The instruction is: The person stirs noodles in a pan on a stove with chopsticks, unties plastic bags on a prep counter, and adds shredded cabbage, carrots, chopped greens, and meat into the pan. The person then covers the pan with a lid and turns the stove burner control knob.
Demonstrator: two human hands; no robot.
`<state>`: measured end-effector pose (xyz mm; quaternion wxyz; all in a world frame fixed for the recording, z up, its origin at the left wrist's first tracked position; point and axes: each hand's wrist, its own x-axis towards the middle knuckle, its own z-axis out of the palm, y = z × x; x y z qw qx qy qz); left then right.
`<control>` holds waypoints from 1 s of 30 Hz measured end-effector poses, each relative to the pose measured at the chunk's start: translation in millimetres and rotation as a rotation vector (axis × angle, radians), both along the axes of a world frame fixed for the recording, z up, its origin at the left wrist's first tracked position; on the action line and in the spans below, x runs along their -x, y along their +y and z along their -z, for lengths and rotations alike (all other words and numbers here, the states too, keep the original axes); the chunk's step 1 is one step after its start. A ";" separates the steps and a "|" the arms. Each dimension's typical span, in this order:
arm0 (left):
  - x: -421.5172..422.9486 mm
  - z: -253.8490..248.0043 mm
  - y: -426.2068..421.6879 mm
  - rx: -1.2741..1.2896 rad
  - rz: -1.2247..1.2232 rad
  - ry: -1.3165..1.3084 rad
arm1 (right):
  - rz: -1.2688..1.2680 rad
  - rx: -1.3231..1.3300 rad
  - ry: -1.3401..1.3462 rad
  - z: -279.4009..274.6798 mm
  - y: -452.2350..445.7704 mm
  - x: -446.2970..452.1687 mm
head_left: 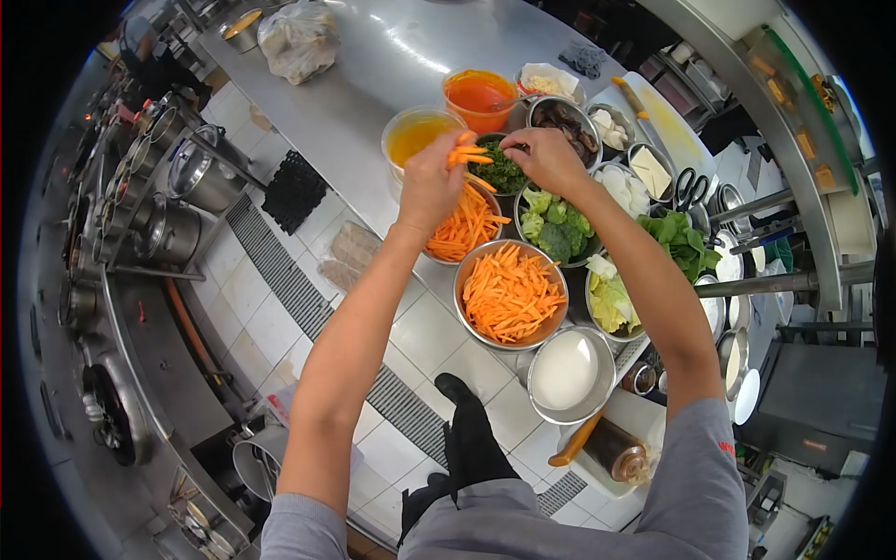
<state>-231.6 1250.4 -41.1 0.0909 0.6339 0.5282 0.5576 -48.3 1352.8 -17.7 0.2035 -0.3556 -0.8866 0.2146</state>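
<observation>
Several carrot sticks [469,155] poke out from the closed fingers of my left hand [433,182]. That hand is above a bowl of cut carrots [464,227] and beside a tub of yellow liquid [418,140]. My right hand [549,159] reaches over a bowl of chopped green herbs [502,169], its thumb and fingers pinched at the bowl's edge; what they hold, if anything, is too small to make out. Close to both hands are a bowl of broccoli [557,227] and a tub of orange-red sauce [479,96]. A second bowl of carrot sticks [513,294] sits nearer my body.
Bowls of dark mushroom-like slices [563,129], lettuce [613,303] and white liquid [563,371] crowd the steel counter [397,56]. Scissors [691,189] and a yellow-handled knife [631,97] lie to the right. A plastic bag [299,40] sits at the far left. Another person stands in the background.
</observation>
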 end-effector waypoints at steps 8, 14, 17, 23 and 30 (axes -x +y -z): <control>16.6 -2.0 -3.4 0.102 -0.219 -0.681 | 0.183 0.357 0.148 -15.2 4.5 -3.8; 29.4 -17.4 -47.7 0.119 -0.207 -1.272 | 0.160 0.320 0.053 -0.2 5.2 1.9; 41.1 -28.7 -93.5 0.173 -0.242 -1.416 | 0.171 0.356 0.050 2.7 1.4 12.3; 60.1 -38.0 -184.8 0.180 -0.369 -1.472 | 0.022 -0.142 -0.360 12.3 -1.5 26.0; 79.6 -28.0 -291.8 0.151 -0.585 -1.208 | 0.017 -0.207 -0.348 -3.4 -5.5 29.3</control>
